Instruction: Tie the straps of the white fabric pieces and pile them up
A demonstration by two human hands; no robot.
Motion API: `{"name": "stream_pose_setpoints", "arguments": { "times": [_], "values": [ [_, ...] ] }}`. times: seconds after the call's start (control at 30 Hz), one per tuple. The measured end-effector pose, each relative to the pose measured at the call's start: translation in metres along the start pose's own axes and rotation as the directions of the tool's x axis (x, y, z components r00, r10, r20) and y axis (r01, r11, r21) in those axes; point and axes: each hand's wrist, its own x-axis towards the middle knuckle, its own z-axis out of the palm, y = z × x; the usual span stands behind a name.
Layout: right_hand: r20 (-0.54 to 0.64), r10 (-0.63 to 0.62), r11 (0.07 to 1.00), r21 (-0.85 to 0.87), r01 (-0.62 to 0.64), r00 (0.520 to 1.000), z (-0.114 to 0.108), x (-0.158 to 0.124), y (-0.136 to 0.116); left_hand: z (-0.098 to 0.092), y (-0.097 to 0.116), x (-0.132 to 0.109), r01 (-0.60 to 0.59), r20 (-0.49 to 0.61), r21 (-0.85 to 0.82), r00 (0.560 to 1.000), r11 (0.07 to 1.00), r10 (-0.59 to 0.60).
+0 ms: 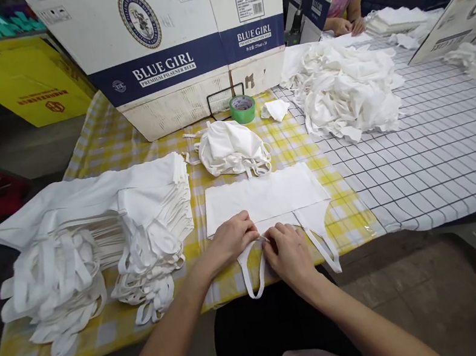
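Observation:
A white strappy top [264, 198], like a camisole, lies flat on the yellow checked cloth with its straps toward me. My left hand [234, 232] is closed with its fingertips at the garment's near edge, by the base of one strap. Beside it my right hand [289, 253] pinches the same edge, thumb and fingers together. One strap loop [253, 273] hangs between the two hands, and the other strap [326, 251] lies to the right. What exactly the fingertips pinch is partly hidden.
A tall stack of white tops [147, 185] stands at left, straps drooping. Behind the garment sit a bundled white heap [232, 147], green tape [243, 109] and a large beer carton [177, 41]. A white pile [341, 86] lies right; another person's hands [347, 25] work beyond.

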Motion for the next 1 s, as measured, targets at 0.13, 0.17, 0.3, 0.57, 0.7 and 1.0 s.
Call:
{"name": "stream_pose_setpoints", "arguments": {
  "times": [0.13,0.17,0.3,0.57,0.7,1.0],
  "values": [
    [0.049,0.013,0.993,0.116,-0.018,0.999,-0.003,0.006,0.008,-0.002,0.0,-0.001,-0.004,0.002,-0.032,1.0,0.999,0.004],
    [0.063,0.016,0.99,0.14,-0.025,0.998,-0.003,0.007,0.009,-0.002,-0.001,-0.001,-0.008,0.004,-0.041,1.0,0.999,0.008],
    [0.094,0.025,0.985,0.169,-0.041,0.995,-0.005,0.011,0.011,-0.003,-0.004,0.0,-0.017,0.02,-0.065,1.0,0.998,0.018],
    [0.13,0.036,0.993,0.106,-0.05,0.991,-0.01,0.014,0.008,-0.009,-0.005,0.001,-0.012,0.064,-0.128,0.998,0.992,0.02],
    [0.155,0.038,0.996,0.078,-0.05,0.987,-0.012,0.017,0.007,-0.014,-0.003,0.003,0.001,0.092,-0.155,0.996,0.988,0.014],
    [0.167,0.034,0.994,0.098,-0.051,0.985,-0.013,0.018,0.009,-0.012,-0.007,0.005,0.007,0.1,-0.172,0.995,0.985,0.01]
  ]
}}
